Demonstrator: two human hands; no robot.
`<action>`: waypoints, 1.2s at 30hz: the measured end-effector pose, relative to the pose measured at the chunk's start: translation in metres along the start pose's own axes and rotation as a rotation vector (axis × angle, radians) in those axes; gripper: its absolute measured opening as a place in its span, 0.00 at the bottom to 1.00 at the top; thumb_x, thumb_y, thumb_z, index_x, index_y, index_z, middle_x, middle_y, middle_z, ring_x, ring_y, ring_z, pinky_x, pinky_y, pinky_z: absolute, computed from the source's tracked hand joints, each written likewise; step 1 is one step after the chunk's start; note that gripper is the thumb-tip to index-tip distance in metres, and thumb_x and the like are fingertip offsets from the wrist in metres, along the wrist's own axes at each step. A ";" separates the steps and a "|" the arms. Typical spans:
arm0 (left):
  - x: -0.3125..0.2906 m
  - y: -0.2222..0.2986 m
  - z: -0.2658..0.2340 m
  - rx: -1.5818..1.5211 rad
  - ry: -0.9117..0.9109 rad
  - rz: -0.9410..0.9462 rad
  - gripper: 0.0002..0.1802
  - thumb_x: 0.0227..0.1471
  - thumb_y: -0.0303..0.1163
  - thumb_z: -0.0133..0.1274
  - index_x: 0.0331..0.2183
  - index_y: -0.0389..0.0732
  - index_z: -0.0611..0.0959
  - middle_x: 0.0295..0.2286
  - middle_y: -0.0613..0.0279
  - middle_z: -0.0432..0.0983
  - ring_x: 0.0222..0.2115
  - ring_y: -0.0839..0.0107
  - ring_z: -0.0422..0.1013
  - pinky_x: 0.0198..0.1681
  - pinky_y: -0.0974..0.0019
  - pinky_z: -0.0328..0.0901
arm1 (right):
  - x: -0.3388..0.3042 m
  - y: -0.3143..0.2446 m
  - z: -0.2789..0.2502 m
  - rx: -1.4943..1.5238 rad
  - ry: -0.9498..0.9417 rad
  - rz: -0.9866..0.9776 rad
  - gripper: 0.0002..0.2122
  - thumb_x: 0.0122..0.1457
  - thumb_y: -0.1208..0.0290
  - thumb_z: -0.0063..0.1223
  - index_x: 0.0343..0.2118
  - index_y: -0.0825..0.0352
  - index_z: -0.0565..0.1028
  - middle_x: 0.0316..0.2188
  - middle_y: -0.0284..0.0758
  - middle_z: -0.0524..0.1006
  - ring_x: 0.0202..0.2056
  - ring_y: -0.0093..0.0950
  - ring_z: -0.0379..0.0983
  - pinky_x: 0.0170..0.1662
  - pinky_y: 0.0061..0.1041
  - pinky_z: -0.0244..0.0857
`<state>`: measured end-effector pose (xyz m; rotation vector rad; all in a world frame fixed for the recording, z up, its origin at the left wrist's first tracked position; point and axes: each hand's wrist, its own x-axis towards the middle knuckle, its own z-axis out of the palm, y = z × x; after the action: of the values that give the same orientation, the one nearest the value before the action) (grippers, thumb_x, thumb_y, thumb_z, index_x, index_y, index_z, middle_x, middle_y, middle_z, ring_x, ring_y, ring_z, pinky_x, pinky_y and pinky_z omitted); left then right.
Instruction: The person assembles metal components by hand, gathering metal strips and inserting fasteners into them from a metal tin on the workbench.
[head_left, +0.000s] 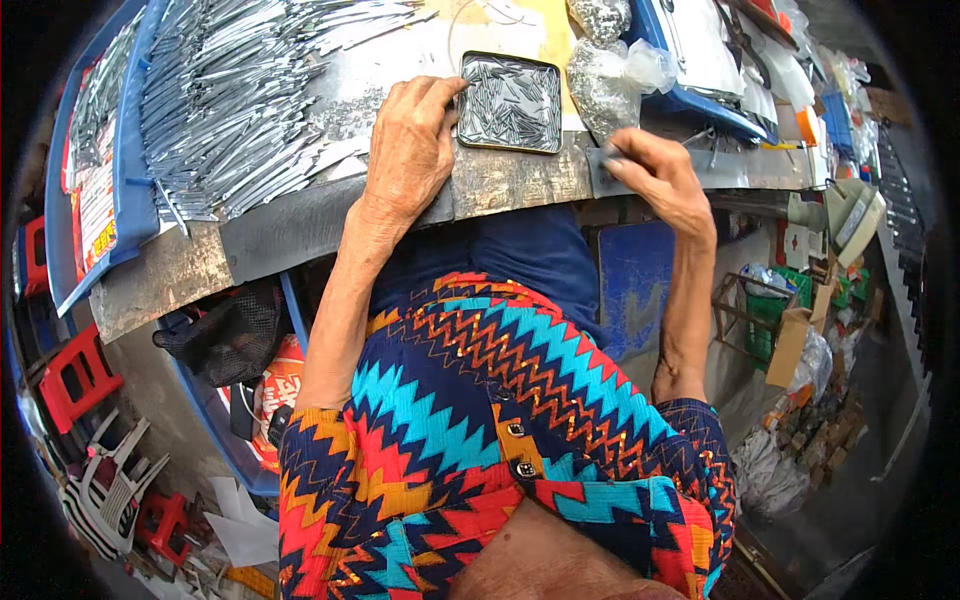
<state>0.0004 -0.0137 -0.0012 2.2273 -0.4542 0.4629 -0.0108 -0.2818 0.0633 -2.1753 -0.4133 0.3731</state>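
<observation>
A shallow square tin [556,100] with a dark rim lies near the front edge of the worktable, filled with many short grey metal pins [505,105]. My left hand [412,150] rests on the table against the tin's left side, its fingers bent and closed on the rim. To the right of the tin, my right hand [665,178] is raised over the table edge with thumb and forefinger pinched together. Something small and dark shows at those fingertips, too blurred to name. Left of my left hand spreads a big heap of thin grey metal rods [230,110].
A blue tray [130,190] borders the rods on the left, and another blue tray [700,110] stands at the right. Tied clear plastic bags [605,85] of small parts sit behind the tin. Red stools [80,375] and a white chair [110,485] are on the floor.
</observation>
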 end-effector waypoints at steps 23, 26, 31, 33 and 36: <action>0.000 -0.003 0.003 -0.054 0.077 0.013 0.16 0.39 0.16 0.47 0.36 0.35 0.75 0.30 0.50 0.70 0.34 0.52 0.65 0.39 0.56 0.61 | 0.088 -0.021 0.077 -0.396 0.250 -0.433 0.05 0.48 0.76 0.50 0.29 0.70 0.70 0.26 0.43 0.71 0.29 0.43 0.69 0.33 0.36 0.63; 0.000 -0.002 0.002 -0.045 0.070 0.012 0.16 0.39 0.17 0.48 0.35 0.35 0.75 0.30 0.50 0.70 0.34 0.52 0.65 0.39 0.56 0.61 | 0.090 -0.018 0.079 -0.447 0.259 -0.448 0.06 0.47 0.77 0.50 0.29 0.69 0.70 0.26 0.43 0.70 0.29 0.43 0.70 0.33 0.36 0.63; 0.000 0.001 0.000 -0.022 0.024 -0.025 0.15 0.42 0.19 0.49 0.37 0.34 0.75 0.33 0.51 0.72 0.36 0.54 0.67 0.41 0.60 0.62 | 0.086 -0.010 0.070 -0.555 0.393 -0.394 0.05 0.46 0.77 0.50 0.28 0.70 0.69 0.24 0.43 0.69 0.29 0.42 0.69 0.33 0.36 0.63; 0.000 0.000 0.000 -0.020 0.027 -0.018 0.15 0.42 0.19 0.49 0.37 0.34 0.75 0.33 0.51 0.72 0.36 0.55 0.67 0.41 0.60 0.62 | 0.084 -0.011 0.069 -0.552 0.418 -0.397 0.05 0.46 0.78 0.49 0.27 0.70 0.69 0.24 0.43 0.69 0.28 0.42 0.69 0.32 0.36 0.63; 0.000 0.000 0.000 -0.029 0.028 -0.029 0.14 0.42 0.19 0.50 0.37 0.34 0.76 0.33 0.52 0.72 0.36 0.55 0.67 0.41 0.60 0.62 | 0.077 -0.012 0.067 -0.545 0.385 -0.357 0.05 0.47 0.78 0.49 0.28 0.70 0.68 0.24 0.44 0.68 0.29 0.43 0.69 0.32 0.36 0.63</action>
<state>0.0007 -0.0144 -0.0010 2.1937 -0.4112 0.4692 0.0297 -0.1950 0.0248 -2.5508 -0.7288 -0.3982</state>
